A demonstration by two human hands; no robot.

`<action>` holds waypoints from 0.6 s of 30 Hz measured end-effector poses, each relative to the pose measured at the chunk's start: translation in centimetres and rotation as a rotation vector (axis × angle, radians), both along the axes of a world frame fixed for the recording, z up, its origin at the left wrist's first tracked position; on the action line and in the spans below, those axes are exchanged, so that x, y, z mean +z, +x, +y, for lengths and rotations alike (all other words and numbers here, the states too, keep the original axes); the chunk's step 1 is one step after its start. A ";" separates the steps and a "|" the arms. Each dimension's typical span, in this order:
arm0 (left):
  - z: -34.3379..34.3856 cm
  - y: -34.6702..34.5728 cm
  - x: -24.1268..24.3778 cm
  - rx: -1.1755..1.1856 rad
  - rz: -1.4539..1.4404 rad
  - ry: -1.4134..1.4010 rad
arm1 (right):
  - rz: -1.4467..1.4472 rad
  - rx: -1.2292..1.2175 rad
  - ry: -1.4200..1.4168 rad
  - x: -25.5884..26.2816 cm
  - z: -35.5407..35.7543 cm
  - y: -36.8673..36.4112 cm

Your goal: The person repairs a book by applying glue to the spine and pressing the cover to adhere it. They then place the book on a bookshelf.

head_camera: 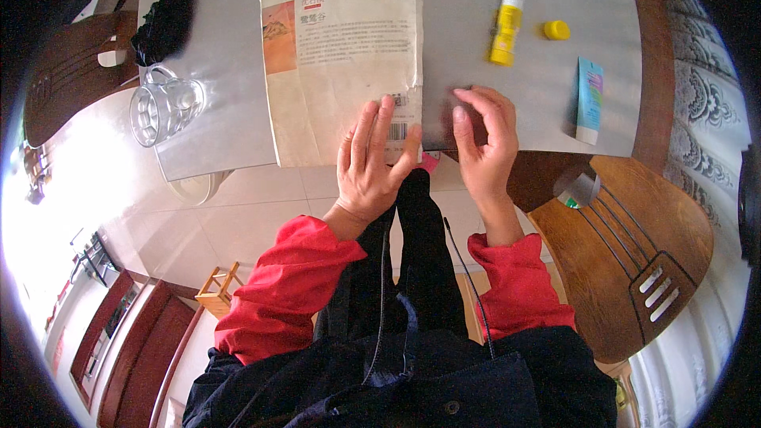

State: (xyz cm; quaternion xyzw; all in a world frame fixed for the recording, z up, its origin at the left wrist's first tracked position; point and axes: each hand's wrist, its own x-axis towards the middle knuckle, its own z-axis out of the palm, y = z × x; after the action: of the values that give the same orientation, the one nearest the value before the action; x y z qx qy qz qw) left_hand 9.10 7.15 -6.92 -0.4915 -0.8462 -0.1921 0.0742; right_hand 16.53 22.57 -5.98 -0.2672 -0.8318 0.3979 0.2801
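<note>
A worn paperback book (351, 83) lies closed on the grey tabletop, its cream cover bearing print, a small orange picture and a barcode. My left hand (371, 160) rests flat on the lower right of that cover, fingers spread and pressing on it. Just right of the book, my right hand (487, 134) hovers over or touches the table, thumb and forefinger apart with nothing between them. Beyond it is a yellow glue stick (506, 30) with a white end. Its likely cap, a yellow round one (556, 30), sits apart to the right.
A blue tube (590, 101) lies near the table's right end. At the left stand a glass mug (166, 107) and a crumpled black cloth or bag (169, 12). Wooden chairs flank the grey table (238, 59), one chair (642, 238) close on my right. Patterned curtains hang beyond it.
</note>
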 end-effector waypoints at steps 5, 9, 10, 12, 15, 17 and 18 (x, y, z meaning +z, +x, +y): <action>0.1 0.1 0.2 0.006 -0.003 0.034 | -0.026 0.048 -0.167 0.7 -0.3 -0.2; -1.0 -0.3 0.0 -0.075 -0.272 0.221 | -0.025 0.020 -0.332 1.0 0.0 0.0; -1.8 -0.1 -0.4 -0.081 -0.332 0.289 | -0.017 0.013 -0.370 0.9 0.0 0.0; -2.7 0.2 -0.5 -0.047 -0.401 0.305 | -0.017 0.011 -0.420 0.8 0.0 0.1; -3.1 0.3 0.6 0.000 -0.242 0.034 | -0.036 0.039 -0.415 1.0 0.0 0.2; -3.2 0.8 0.6 -0.005 -0.196 -0.063 | -0.044 0.075 -0.359 1.1 -0.4 -0.1; -3.0 1.2 0.7 0.014 -0.172 -0.099 | -0.045 0.090 -0.398 1.2 -0.7 -0.2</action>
State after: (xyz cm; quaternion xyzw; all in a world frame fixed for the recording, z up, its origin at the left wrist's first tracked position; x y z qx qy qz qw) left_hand 10.26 4.11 -6.23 -0.4703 -0.8613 -0.1909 -0.0217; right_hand 16.29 21.92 -4.77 -0.2886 -0.7539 0.5605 0.1848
